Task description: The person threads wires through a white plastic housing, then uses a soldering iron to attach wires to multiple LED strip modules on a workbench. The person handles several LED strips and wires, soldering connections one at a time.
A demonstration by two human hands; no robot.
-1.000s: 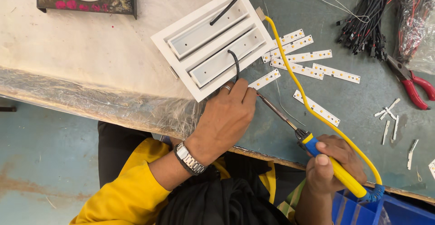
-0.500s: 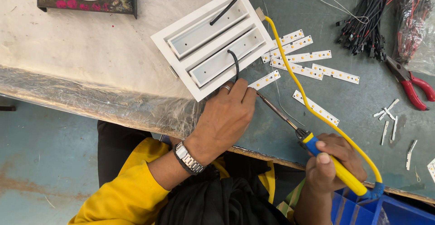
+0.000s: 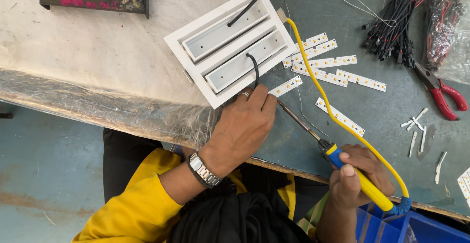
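the white twin-channel housing [image 3: 230, 47] lies far and left on the bench. the led strip [image 3: 285, 86] is pinned just right of its near corner by the left hand [image 3: 242, 128] (fingers pressed flat). the soldering iron [image 3: 338, 159] is gripped by the right hand [image 3: 355, 177]; its tip is best kept steady at the strip's end.

6 LED strips [image 3: 361, 80], 1 soldering iron [image 3: 362, 184], 1 pliers [image 3: 443, 96].
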